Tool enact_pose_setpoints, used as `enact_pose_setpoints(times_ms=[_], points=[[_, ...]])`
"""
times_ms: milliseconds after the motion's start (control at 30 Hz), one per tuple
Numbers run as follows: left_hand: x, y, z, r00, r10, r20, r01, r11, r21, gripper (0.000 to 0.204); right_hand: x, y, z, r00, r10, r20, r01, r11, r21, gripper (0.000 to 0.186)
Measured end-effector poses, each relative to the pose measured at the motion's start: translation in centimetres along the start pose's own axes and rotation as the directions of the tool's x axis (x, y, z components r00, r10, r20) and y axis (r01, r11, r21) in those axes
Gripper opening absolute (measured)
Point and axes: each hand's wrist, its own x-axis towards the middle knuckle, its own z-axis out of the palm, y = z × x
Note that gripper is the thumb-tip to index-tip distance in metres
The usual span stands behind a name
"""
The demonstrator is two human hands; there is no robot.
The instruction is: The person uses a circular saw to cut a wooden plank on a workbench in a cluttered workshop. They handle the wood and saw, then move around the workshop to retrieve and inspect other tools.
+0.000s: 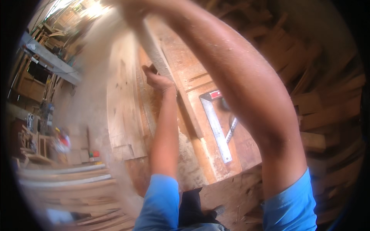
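Note:
A long narrow wooden strip stretches away from me across the workbench. My left hand is at its left side, fingers curled against the wood partway along. My right arm reaches far forward over the bench, and the right hand is near the strip's far end. Motion blur and the upper rim smear that hand's fingers, so its grip does not show. Right of the strip lies a try square with a metal blade and a red and dark stock. Beside it a ruler-like marked strip is partly covered by my right forearm.
A wide pale plank lies left of the strip. Stacked lumber blurs along the right side. More boards are piled at the lower left. A grey beam and workshop clutter stand at the far left.

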Motion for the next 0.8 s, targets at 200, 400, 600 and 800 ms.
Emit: enact_pose_setpoints(times_ms=[200,400,600,800], points=[[0.1,-0.1,0.3,1.000,0.008,-0.004,-0.009,0.993,-0.121,0.071,0.1,-0.1,-0.3,0.997,-0.072,0.027,0.073,0.997,-0.014,0.053],[0.2,-0.3,0.4,0.999,0.036,0.000,-0.036,0.992,-0.125,0.068,0.4,0.3,-0.2,0.995,-0.096,0.029,0.097,0.995,-0.035,0.051],[0.1,0.0,0.5,0.999,0.030,-0.012,-0.031,0.990,-0.140,0.066,-0.2,0.2,-0.2,0.996,-0.086,-0.023,0.087,0.996,0.034,0.050],[-0.4,0.6,0.8,0.999,0.001,-0.032,-0.006,0.987,-0.158,0.066,-1.5,-0.3,-1.4,0.999,-0.028,0.026,0.027,0.997,0.070,0.052]])
